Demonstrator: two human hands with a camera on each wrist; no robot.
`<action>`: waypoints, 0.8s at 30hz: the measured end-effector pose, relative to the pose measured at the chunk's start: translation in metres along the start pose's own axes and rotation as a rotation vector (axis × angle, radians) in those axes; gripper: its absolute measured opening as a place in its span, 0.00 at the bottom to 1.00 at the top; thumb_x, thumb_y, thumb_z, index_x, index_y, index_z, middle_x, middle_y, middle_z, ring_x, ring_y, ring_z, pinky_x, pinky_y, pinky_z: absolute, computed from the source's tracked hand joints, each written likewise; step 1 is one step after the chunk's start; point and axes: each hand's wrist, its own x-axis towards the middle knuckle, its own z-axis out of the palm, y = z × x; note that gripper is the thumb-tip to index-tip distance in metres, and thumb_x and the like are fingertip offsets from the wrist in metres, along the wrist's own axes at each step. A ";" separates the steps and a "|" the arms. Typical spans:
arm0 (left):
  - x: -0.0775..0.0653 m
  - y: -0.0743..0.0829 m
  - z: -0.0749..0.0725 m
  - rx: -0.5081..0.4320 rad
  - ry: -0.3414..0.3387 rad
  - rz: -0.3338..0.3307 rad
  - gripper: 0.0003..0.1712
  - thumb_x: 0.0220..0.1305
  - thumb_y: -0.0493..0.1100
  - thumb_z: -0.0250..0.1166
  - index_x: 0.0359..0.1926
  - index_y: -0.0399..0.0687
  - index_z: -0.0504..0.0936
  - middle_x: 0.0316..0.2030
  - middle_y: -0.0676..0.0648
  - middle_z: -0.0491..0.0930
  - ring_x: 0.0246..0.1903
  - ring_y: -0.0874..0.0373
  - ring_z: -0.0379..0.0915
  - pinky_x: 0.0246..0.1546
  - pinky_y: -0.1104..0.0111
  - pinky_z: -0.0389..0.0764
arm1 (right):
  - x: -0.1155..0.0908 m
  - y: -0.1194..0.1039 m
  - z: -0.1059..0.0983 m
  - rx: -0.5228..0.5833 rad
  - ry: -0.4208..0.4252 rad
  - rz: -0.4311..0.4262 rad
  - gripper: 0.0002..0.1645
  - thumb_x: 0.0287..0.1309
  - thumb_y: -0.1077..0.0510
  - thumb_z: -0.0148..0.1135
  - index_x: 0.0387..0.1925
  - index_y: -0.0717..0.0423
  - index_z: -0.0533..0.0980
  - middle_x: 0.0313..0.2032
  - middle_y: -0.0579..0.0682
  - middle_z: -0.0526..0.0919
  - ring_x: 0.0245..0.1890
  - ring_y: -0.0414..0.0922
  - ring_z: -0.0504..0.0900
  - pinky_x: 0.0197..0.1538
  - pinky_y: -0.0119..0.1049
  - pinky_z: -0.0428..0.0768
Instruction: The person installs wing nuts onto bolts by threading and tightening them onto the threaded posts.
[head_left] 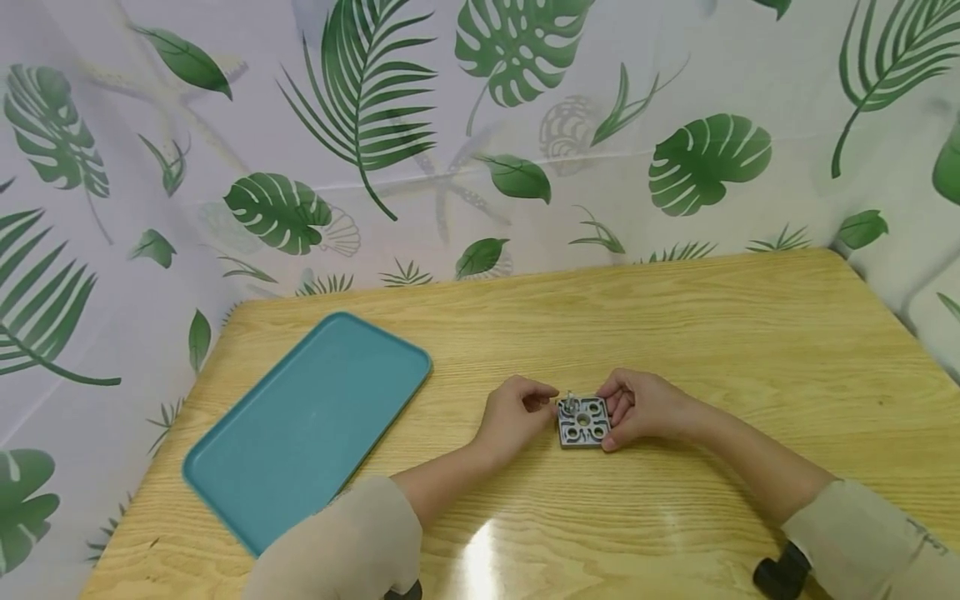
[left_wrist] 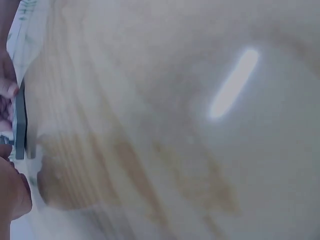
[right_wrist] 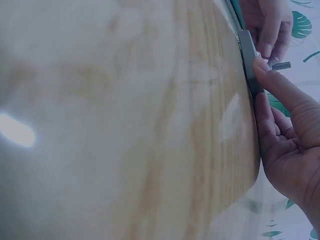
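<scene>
A grey square plate (head_left: pixel 583 433) with several round holes and raised curved lines lies face up on the wooden table. A small shiny metal piece (head_left: pixel 570 404) stands at its far left corner; in the right wrist view a metal pin (right_wrist: pixel 282 65) juts from that piece. My right hand (head_left: pixel 637 408) grips the plate's right edge, thumb at the near corner and fingers at the far side. My left hand (head_left: pixel 517 417) is bent at the plate's left edge, fingertips close beside the metal piece. Whether those fingertips pinch anything is unclear.
A teal rectangular tray (head_left: pixel 311 433) lies on the left of the wooden table (head_left: pixel 675 317). Behind the table hangs a white cloth (head_left: pixel 420 100) with green leaf prints. Light glares off the tabletop near the front.
</scene>
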 end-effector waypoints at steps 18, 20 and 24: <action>-0.003 0.002 0.009 0.024 0.026 0.015 0.10 0.59 0.42 0.67 0.40 0.42 0.86 0.33 0.53 0.77 0.33 0.68 0.71 0.35 0.78 0.74 | 0.000 -0.001 0.000 -0.006 -0.002 -0.005 0.39 0.33 0.64 0.80 0.46 0.73 0.67 0.32 0.55 0.76 0.31 0.44 0.77 0.34 0.29 0.80; 0.000 -0.001 0.008 0.037 0.005 0.044 0.10 0.61 0.41 0.66 0.41 0.43 0.86 0.33 0.52 0.78 0.34 0.68 0.71 0.36 0.78 0.74 | 0.000 -0.001 0.000 -0.009 -0.001 -0.005 0.39 0.33 0.64 0.80 0.46 0.73 0.67 0.32 0.55 0.76 0.31 0.44 0.77 0.34 0.29 0.80; 0.011 -0.006 0.001 0.087 -0.090 0.107 0.10 0.64 0.40 0.62 0.43 0.44 0.85 0.36 0.51 0.79 0.38 0.65 0.73 0.40 0.77 0.74 | 0.000 -0.001 -0.001 -0.015 -0.004 -0.002 0.39 0.33 0.64 0.80 0.46 0.73 0.67 0.33 0.55 0.77 0.32 0.45 0.78 0.35 0.29 0.80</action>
